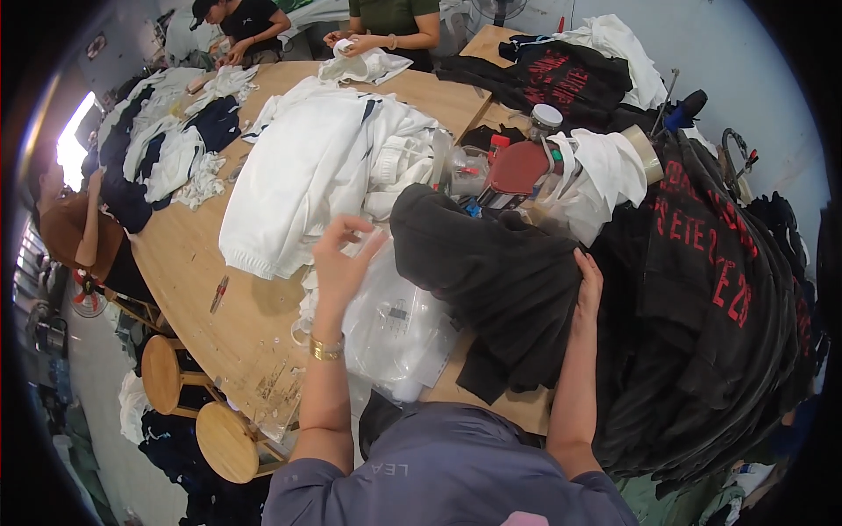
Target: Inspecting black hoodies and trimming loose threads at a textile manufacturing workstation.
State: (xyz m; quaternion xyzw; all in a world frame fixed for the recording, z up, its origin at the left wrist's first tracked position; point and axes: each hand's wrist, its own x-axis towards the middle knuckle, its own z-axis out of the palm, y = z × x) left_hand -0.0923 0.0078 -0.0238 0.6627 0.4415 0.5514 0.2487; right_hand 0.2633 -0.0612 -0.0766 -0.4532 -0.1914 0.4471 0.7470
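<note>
Holding dark garment partly over clear plastic bag.

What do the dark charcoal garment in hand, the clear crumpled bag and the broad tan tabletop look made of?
Dark charcoal garment in the right hand: matte fabric, probably thick knit, judging by its soft, rounded folds; fibre unclear.
Clear crumpled bag: thin, glossy plastic film, given the see-through creases and highlights.
Broad tan tabletop: likely wood or wood-look board, low sheen, from its tan, scuffed surface.

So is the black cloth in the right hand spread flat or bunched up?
Bunched up: the black cloth rises in humps and creases, its edge in the right hand.
</note>
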